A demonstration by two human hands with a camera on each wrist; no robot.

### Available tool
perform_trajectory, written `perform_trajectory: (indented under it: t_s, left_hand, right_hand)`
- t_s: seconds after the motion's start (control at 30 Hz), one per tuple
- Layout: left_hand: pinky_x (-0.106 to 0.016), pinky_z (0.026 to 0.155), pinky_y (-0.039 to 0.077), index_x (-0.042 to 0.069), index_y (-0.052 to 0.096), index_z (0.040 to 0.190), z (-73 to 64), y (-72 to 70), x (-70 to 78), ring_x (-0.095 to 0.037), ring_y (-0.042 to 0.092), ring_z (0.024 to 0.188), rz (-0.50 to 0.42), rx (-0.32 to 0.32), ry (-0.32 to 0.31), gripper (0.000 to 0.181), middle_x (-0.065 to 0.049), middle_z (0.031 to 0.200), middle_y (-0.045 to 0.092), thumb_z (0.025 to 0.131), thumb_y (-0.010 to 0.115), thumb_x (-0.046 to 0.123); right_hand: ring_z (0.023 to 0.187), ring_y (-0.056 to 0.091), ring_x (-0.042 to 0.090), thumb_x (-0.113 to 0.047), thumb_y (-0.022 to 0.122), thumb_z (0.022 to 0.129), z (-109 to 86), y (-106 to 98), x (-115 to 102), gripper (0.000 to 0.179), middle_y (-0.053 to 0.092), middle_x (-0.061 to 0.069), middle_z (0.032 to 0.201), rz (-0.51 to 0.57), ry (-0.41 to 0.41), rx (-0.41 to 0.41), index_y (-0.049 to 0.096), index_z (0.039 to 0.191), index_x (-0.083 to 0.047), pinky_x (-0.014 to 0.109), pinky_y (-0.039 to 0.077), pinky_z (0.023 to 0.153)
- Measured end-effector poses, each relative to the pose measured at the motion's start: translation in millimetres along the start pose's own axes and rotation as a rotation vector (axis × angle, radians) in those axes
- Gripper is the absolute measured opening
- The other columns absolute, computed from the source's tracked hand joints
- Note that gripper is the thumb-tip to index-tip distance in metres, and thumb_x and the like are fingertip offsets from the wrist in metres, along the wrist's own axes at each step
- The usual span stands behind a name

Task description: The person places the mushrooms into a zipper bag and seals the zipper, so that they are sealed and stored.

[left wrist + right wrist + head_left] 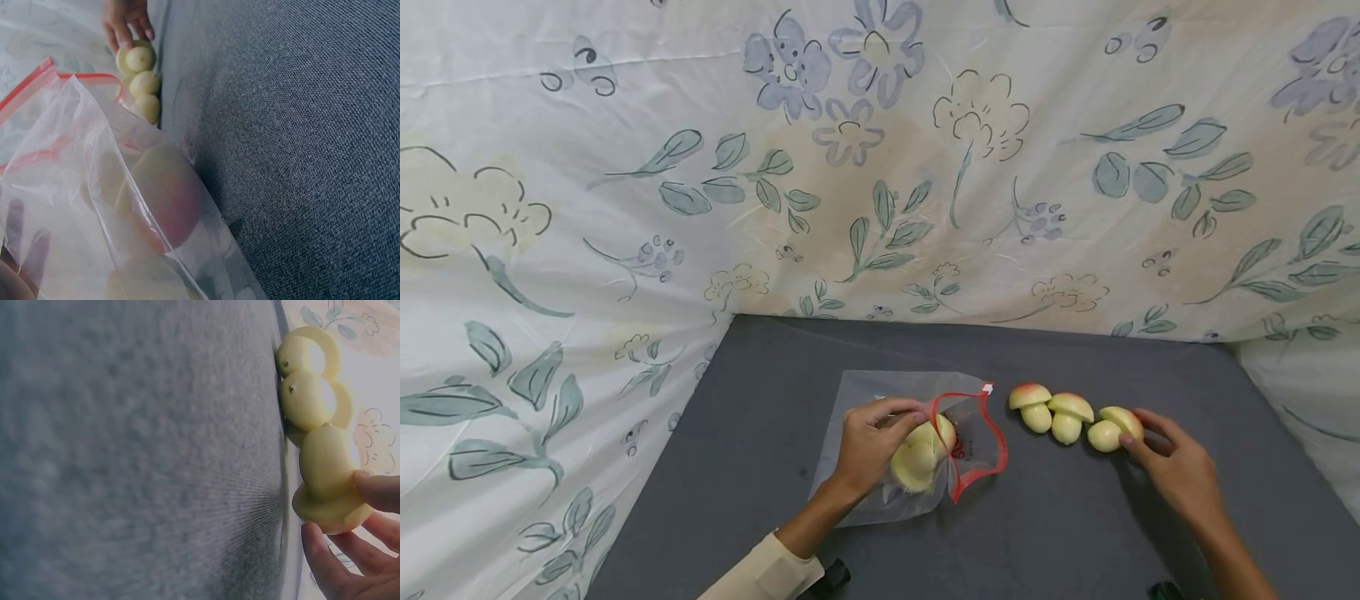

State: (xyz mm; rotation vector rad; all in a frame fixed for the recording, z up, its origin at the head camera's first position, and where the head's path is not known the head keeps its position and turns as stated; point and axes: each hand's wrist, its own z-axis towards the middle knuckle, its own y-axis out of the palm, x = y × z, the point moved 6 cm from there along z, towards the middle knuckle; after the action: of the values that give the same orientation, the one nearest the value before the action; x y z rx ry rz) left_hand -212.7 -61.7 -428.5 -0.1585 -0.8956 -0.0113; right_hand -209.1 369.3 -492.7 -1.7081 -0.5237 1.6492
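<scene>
A clear zip bag (865, 400) with a red zipper edge lies on the table, its mouth gaping to the right. Inside it are yellow toy mushrooms (917, 467); their exact number is hard to tell through the plastic. My left hand (868, 446) pinches the bag near its mouth; the left wrist view shows its fingers partly behind the film. To the right, my right hand (1183, 475) holds a toy mushroom (1105, 435) by its red-tinged cap, between thumb and fingers. Two more mushrooms, one at left (1036, 417) and one in the middle (1067, 427), lie beside it in a row.
A dark grey cloth covers the table (775, 358). Behind it and at both sides hangs a floral curtain (880, 167). A white slider (987, 388) sits at the top corner of the bag's mouth. A small black object (833, 577) shows by the left sleeve.
</scene>
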Motion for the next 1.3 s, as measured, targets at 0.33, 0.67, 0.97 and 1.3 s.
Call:
perform_trajectory:
  t_s: [0.33, 0.67, 0.97, 1.3]
  left_hand:
    - [-0.038, 0.079, 0.066, 0.003, 0.081, 0.105, -0.2, -0.9, -0.6, -0.020, 0.080, 0.091, 0.002, 0.003, 0.000, 0.009, -0.012, 0.099, 0.081, 0.098, 0.076, 0.006]
    - [-0.038, 0.080, 0.066, 0.004, 0.081, 0.105, -0.2, -2.2, -1.2, -0.020, 0.080, 0.092, -0.006, 0.004, 0.006, 0.009, -0.012, 0.099, 0.081, 0.098, 0.076, 0.007]
    - [-0.037, 0.080, 0.066, 0.004, 0.081, 0.105, -0.8, -2.3, -0.9, -0.020, 0.080, 0.091, 0.000, 0.006, -0.002, 0.009, -0.012, 0.098, 0.081, 0.098, 0.077, 0.007]
    - [-0.037, 0.079, 0.066, 0.003, 0.082, 0.105, -0.7, -1.4, -1.2, -0.020, 0.080, 0.090, -0.003, 0.004, 0.000, 0.009, -0.011, 0.098, 0.081, 0.098, 0.077, 0.007]
  right_hand:
    - [0.085, 0.046, -0.031, -0.049, 0.074, 0.100, -12.0, -1.7, -4.0, 0.070, 0.059, 0.030, 0.146, 0.017, 0.014, 0.022, 0.056, 0.153, -0.007, 0.008, 0.045, 0.065]
    - [0.089, 0.054, -0.029, -0.043, 0.078, 0.098, -22.9, 0.0, -12.4, 0.066, 0.069, -0.012, 0.135, 0.098, -0.011, 0.035, 0.059, 0.151, -0.007, 0.009, 0.052, 0.067]
    - [0.092, 0.053, -0.028, -0.042, 0.079, 0.098, -32.1, 7.9, -24.2, 0.065, 0.067, -0.003, 0.139, 0.114, -0.009, 0.032, 0.059, 0.151, -0.009, 0.011, 0.053, 0.068]
    - [0.094, 0.049, -0.028, -0.046, 0.077, 0.098, -40.4, 16.1, -40.6, 0.063, 0.059, 0.023, 0.150, 0.067, -0.028, -0.002, 0.060, 0.151, -0.016, 0.011, 0.049, 0.068]
